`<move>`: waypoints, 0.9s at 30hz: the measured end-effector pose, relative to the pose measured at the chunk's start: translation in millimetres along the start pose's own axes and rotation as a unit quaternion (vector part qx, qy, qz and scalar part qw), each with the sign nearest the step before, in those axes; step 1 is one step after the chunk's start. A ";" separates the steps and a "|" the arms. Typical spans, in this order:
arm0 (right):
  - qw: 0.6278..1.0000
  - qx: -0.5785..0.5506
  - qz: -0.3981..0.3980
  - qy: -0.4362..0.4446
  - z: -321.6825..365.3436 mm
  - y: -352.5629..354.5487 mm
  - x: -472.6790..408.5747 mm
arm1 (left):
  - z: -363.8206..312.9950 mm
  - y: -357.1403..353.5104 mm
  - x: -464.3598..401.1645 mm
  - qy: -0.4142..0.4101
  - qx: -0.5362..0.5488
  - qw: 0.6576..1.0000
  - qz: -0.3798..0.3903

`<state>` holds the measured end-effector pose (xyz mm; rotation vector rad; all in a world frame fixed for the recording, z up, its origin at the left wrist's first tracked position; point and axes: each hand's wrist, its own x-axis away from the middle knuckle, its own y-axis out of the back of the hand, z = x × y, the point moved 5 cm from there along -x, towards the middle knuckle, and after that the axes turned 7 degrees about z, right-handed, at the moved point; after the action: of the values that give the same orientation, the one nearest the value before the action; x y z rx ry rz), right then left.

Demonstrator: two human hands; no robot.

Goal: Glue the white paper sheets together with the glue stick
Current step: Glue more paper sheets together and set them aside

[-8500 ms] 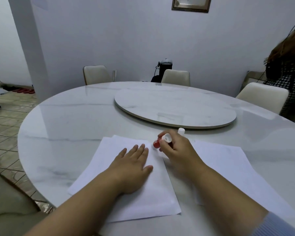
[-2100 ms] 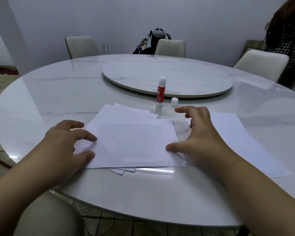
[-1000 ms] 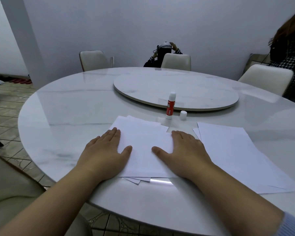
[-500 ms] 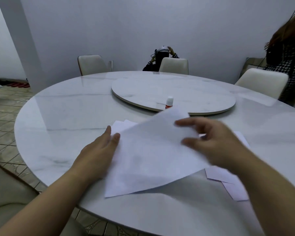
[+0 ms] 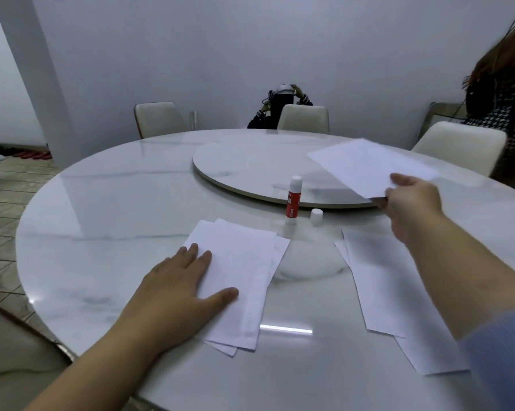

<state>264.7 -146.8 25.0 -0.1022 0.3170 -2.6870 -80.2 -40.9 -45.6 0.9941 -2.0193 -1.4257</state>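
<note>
The left hand (image 5: pixel 179 287) lay flat in the lower middle of the frame, fingers straight and together, thumb spread to the right, pressing down on the left part of a small stack of white sheets (image 5: pixel 244 280). Its forearm ran in from the lower left corner. The right hand (image 5: pixel 410 200) reached up toward the right of the frame, its forearm rising from the lower right, where a blue sleeve (image 5: pixel 499 360) showed. It pinched the near corner of a single white sheet (image 5: pixel 369 166), thumb on top, and held that sheet in the air above the right edge of the turntable (image 5: pixel 250 170); the sheet was blurred and tilted, its long axis running from upper left to lower right.

The pressed stack had its long axis running from the near table edge away toward the centre, leaning slightly right, with lower sheets' corners showing at its far and near ends. A second pile of sheets (image 5: pixel 392 298) lay at lower right, partly under the right forearm, well apart from the first; bare marble table (image 5: pixel 102 221) lay between the two piles and to the left of the stack.

The glue stick (image 5: pixel 293 200) stood upright, uncapped, at the middle of the frame just in front of the turntable's rim, and its white cap (image 5: pixel 316 216) stood just beside it on the right
</note>
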 end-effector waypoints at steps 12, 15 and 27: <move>0.911 0.405 0.001 0.077 -28.4 -16.6 7.5 | -1.7 -1.9 -0.8 -0.021 -0.014 1.000 -0.002; 0.857 0.490 0.123 0.103 -37.9 -67.2 24.2 | -2.5 -1.8 0.2 -0.030 -0.008 0.999 0.006; 0.868 0.448 0.044 0.209 -33.1 -98.6 34.8 | -3.8 14.1 -6.9 -0.063 0.024 0.996 0.061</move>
<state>188.9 -67.9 17.0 0.7530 -0.7963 -2.4606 -77.2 -35.0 -30.9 0.8022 -2.1750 -1.4118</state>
